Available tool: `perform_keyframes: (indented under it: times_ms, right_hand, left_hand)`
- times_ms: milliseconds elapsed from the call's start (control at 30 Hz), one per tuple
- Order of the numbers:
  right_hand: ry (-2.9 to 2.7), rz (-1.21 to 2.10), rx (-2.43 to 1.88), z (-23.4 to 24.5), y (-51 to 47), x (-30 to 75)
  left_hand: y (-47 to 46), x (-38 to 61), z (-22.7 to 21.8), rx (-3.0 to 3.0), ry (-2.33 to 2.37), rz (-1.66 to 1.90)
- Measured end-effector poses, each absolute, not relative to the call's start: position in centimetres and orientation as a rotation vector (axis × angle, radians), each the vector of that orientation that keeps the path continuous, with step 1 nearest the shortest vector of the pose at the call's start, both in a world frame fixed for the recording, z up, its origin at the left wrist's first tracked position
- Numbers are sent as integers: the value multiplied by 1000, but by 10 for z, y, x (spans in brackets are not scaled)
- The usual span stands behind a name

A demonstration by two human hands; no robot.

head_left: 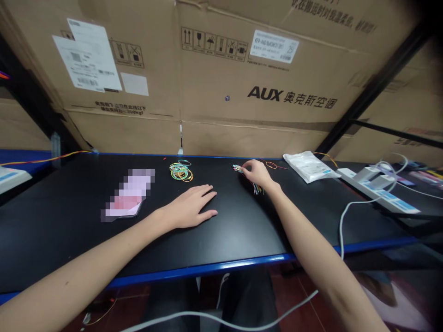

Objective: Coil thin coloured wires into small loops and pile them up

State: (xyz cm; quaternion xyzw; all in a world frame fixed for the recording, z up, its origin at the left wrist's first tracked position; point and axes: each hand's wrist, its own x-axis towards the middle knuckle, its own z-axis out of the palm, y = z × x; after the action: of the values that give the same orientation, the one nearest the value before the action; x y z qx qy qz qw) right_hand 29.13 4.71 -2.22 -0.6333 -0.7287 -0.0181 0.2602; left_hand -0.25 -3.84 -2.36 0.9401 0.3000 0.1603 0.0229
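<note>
My left hand (pixel 190 206) lies palm down on the black tabletop, its fingers stretched out and nothing in it. Farther right, my right hand (pixel 256 173) has its fingers closed around a bundle of thin coloured wires (pixel 258 188). The wires' ends stick out on the left of the fingers and below the palm; the middle of the bundle is hidden by the hand. Beyond my left hand sits a loose coil of green, yellow and orange wires (pixel 181 171). A single orange wire (pixel 272 164) curls on the table just past my right hand.
A phone-like object (pixel 133 193), partly pixelated, rests at the left. At the back right are a white plastic packet (pixel 309 166) and a power strip (pixel 380 191) with plugs and a white cable (pixel 342 226) hanging over the blue edge. A large cardboard box (pixel 207 133) stands behind.
</note>
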Motion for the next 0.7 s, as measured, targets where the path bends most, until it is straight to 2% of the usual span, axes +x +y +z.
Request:
perform_keyframes:
  times_ms: [700]
  right_hand:
    - [-2082,-93,-1757,-29,50,294]
  left_hand:
    - [-38,0,-21,2895,957,440]
